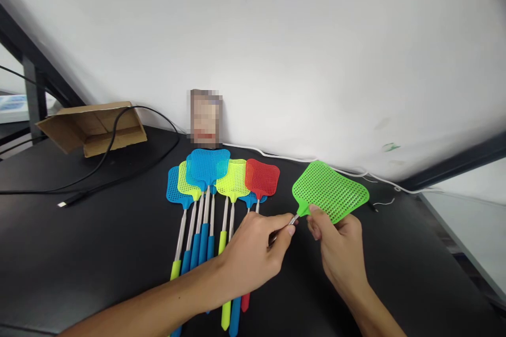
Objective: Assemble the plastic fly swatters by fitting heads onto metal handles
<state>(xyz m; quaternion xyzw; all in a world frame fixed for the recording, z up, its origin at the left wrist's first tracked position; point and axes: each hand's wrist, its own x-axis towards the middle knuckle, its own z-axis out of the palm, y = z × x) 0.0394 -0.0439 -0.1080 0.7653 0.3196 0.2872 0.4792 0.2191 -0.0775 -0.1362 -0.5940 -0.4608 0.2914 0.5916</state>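
Note:
A green fly swatter (331, 192) is held in both hands above the black table, its perforated head tilted to the upper right. My left hand (256, 250) pinches the thin metal shaft just below the head. At the base of the green head, my right hand (342, 245) grips the plastic with the thumb on top. Beside and partly beneath my left forearm lie several more fly swatters, including a blue one (209, 163), a yellow one (233, 176) and a red one (262, 176). They have metal shafts and coloured handles; my left arm hides parts of them.
An open cardboard box (114, 131) rests at the back left, with a black cable (148, 166) looping past it. A pixelated upright item (205, 118) leans on the white wall. A white cable (276, 156) runs along the table's back edge.

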